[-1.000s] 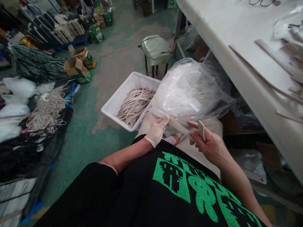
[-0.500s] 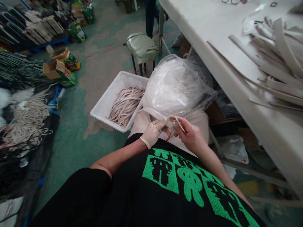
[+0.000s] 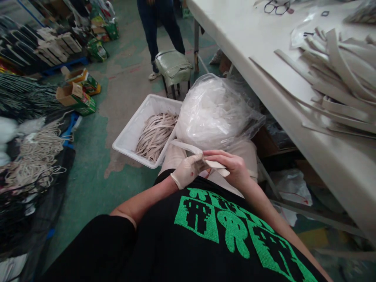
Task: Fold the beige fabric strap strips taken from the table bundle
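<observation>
My left hand [image 3: 187, 170], in a pale glove, is closed on a whitish strap [image 3: 186, 146] above my lap. One length of the strap sticks out towards the bin on the left. My bare right hand [image 3: 232, 166] grips the other part, where pale flat ends [image 3: 216, 166] show by the fingers. Both hands meet close together, and the strap between them is partly hidden. Just beyond them lies a clear plastic bag [image 3: 211, 109] of whitish material. A white bin [image 3: 129, 131] at its left holds many beige strips [image 3: 157, 135].
A white table [image 3: 235, 43] on the right bears a pile of grey-beige straps [image 3: 337, 78] and glasses [image 3: 276, 8]. A covered stool [image 3: 173, 66] stands ahead, with a person's legs [image 3: 160, 27] behind it. Cord bundles [image 3: 41, 149] and open cartons [image 3: 76, 96] lie on the left.
The strap has turned in my hands, and its flat ends now show by my right fingers. Beyond the stool, the other person has stepped left into fuller view. The camera view has shifted slightly.
</observation>
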Tool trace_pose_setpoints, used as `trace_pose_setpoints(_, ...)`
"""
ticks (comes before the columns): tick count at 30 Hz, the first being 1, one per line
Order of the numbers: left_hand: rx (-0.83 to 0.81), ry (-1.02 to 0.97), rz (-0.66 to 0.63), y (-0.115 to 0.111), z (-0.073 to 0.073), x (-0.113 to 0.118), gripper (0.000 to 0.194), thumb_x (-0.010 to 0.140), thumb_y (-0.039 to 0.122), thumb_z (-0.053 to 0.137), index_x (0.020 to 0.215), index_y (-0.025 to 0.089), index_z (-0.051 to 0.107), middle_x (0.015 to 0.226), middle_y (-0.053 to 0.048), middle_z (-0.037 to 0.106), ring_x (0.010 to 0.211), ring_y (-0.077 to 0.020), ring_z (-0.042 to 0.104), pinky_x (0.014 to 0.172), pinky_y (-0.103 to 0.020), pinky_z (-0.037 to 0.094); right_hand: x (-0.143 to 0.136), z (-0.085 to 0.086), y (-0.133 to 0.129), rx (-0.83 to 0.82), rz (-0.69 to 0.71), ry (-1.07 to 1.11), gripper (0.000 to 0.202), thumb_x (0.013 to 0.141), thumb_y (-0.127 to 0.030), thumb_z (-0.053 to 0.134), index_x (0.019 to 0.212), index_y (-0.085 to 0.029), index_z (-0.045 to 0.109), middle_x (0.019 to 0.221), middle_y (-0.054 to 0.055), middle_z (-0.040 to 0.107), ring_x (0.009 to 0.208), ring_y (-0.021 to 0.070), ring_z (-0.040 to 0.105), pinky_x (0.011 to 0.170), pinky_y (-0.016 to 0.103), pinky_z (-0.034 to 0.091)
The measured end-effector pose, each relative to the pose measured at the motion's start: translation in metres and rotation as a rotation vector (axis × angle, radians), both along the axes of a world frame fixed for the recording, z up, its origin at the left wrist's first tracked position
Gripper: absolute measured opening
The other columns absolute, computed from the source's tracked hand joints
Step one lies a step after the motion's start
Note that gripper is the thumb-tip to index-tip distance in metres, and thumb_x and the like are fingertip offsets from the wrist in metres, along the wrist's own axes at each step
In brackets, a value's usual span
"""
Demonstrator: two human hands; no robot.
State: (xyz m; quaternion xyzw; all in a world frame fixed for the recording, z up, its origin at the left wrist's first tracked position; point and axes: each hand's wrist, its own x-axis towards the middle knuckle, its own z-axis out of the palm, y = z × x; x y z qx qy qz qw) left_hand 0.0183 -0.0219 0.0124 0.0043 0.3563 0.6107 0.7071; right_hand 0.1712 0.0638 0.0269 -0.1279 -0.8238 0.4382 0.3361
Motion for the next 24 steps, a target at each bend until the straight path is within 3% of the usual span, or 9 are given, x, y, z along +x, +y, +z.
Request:
trace_pose_setpoints(5, -0.06, -0.152, -0.152, -0.004, -0.021, -0.01, 0.033, 0.095, 0.035, 0.053, 0.092, 0.008, 0.072, 0.091, -0.013, 0.077, 0.088, -0.0223, 0.073, 0.09, -0.034, 0.054, 0.001, 0.006, 0.002, -0.032, -0.073, -0.063, 0.013, 0.091, -0.021, 0.065, 0.096, -0.022, 0.078, 0.083, 0.003, 0.077, 0.071, 0.0154, 0.071, 0.064, 0.025, 0.054)
trace_pose_setpoints(7, -0.173, -0.207, -0.124, 0.002, -0.038, -0.026, 0.041, 0.097, 0.043, 0.051, 0.104, 0.007, 0.07, 0.093, -0.015, 0.077, 0.084, -0.0232, 0.074, 0.084, -0.036, 0.057, 0.011, 0.012, 0.001, -0.112, -0.07, -0.078, 0.01, 0.09, -0.025, 0.069, 0.091, -0.022, 0.078, 0.077, 0.002, 0.075, 0.065, 0.0151, 0.069, 0.061, 0.025, 0.053)
trace_pose_setpoints(10, -0.341, -0.148, 0.195, 0.019, -0.063, -0.066, 0.041, 0.099, 0.037, 0.049, 0.116, 0.004, 0.065, 0.083, -0.014, 0.076, 0.073, -0.0205, 0.073, 0.074, -0.034, 0.059, 0.036, 0.024, -0.001, -0.299, 0.005, -0.103, 0.013, 0.089, -0.032, 0.07, 0.085, -0.021, 0.077, 0.073, 0.003, 0.073, 0.062, 0.0159, 0.066, 0.059, 0.027, 0.052)
trace_pose_setpoints(12, -0.377, -0.067, 0.421, 0.032, -0.071, -0.096, 0.038, 0.101, 0.031, 0.046, 0.122, 0.004, 0.063, 0.074, -0.009, 0.074, 0.064, -0.016, 0.07, 0.069, -0.028, 0.058, 0.056, 0.03, -0.004, -0.427, 0.085, -0.119, 0.02, 0.089, -0.038, 0.07, 0.082, -0.021, 0.077, 0.069, 0.004, 0.071, 0.06, 0.0167, 0.064, 0.056, 0.027, 0.051)
trace_pose_setpoints(14, -0.342, 0.001, 0.549, 0.044, -0.071, -0.119, 0.035, 0.101, 0.024, 0.046, 0.128, 0.009, 0.061, 0.072, -0.005, 0.073, 0.059, -0.0112, 0.067, 0.065, -0.021, 0.055, 0.073, 0.031, -0.007, -0.535, 0.133, -0.123, 0.029, 0.089, -0.046, 0.069, 0.08, -0.02, 0.076, 0.067, 0.005, 0.07, 0.059, 0.0176, 0.063, 0.056, 0.028, 0.051)
trace_pose_setpoints(16, -0.282, 0.053, 0.604, 0.051, -0.066, -0.127, 0.035, 0.099, 0.018, 0.048, 0.131, 0.017, 0.061, 0.078, -0.002, 0.074, 0.059, -0.0081, 0.066, 0.065, -0.017, 0.054, 0.082, 0.029, -0.009, -0.632, 0.082, -0.109, 0.036, 0.089, -0.052, 0.066, 0.078, -0.02, 0.076, 0.066, 0.006, 0.069, 0.058, 0.0179, 0.063, 0.054, 0.028, 0.05)
trace_pose_setpoints(18, -0.193, 0.149, 0.572, 0.055, -0.06, -0.119, 0.037, 0.096, 0.015, 0.053, 0.131, 0.021, 0.063, 0.081, -0.001, 0.075, 0.061, -0.0079, 0.067, 0.067, -0.018, 0.054, 0.079, 0.026, -0.009, -0.706, -0.03, -0.093, 0.039, 0.088, -0.054, 0.067, 0.076, -0.019, 0.076, 0.064, 0.006, 0.067, 0.055, 0.0168, 0.061, 0.051, 0.027, 0.049)
trace_pose_setpoints(20, -0.088, 0.279, 0.432, 0.053, -0.057, -0.099, 0.038, 0.091, 0.018, 0.062, 0.128, 0.021, 0.065, 0.081, -0.001, 0.075, 0.061, -0.0091, 0.067, 0.065, -0.02, 0.055, 0.067, 0.023, -0.005, -0.754, -0.128, -0.069, 0.038, 0.086, -0.055, 0.069, 0.079, -0.018, 0.077, 0.068, 0.006, 0.069, 0.055, 0.0154, 0.058, 0.05, 0.027, 0.049)
trace_pose_setpoints(24, 0.08, 0.476, 0.077, 0.042, -0.051, -0.055, 0.048, 0.078, 0.035, 0.079, 0.121, 0.016, 0.07, 0.081, -0.005, 0.076, 0.059, -0.0115, 0.066, 0.059, -0.021, 0.053, 0.034, 0.015, 0.018, -0.845, -0.292, 0.064, 0.041, 0.078, -0.058, 0.074, 0.086, -0.018, 0.078, 0.106, 0.012, 0.076, 0.062, 0.0138, 0.056, 0.052, 0.027, 0.048)
